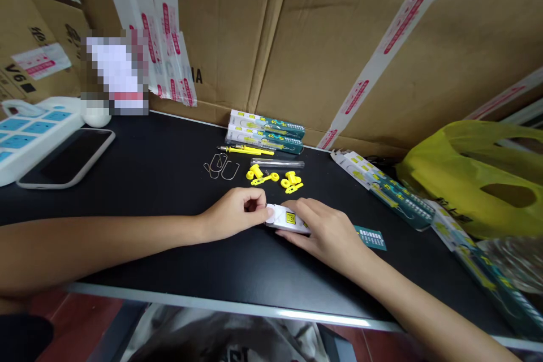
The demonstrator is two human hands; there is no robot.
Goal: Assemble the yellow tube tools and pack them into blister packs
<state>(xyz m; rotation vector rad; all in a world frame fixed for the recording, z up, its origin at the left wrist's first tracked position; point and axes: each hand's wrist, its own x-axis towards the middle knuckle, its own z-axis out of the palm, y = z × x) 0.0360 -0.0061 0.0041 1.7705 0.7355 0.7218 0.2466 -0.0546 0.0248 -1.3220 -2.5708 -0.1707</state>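
Observation:
A narrow white and green cardboard box (pixel 289 219) lies across the black table in front of me. My right hand (pixel 326 226) wraps round its middle, with the green end showing past the wrist. At the box's left end, my left hand (pixel 237 212) has thumb and fingers closed on the end flap. Just beyond my hands are small yellow plastic parts (pixel 292 179), a clear tube (pixel 278 163) and bent metal hooks (pixel 229 169). Behind these lie thin yellow rods (pixel 246 150). What is inside the box is hidden.
Two similar boxes (pixel 265 138) lie stacked at the back, with more boxes (pixel 386 189) along the right. A yellow plastic bag (pixel 470 181) sits at the far right. To the left are a phone (pixel 68 158) and a power strip (pixel 38 130). Large cartons (pixel 318 39) wall off the back.

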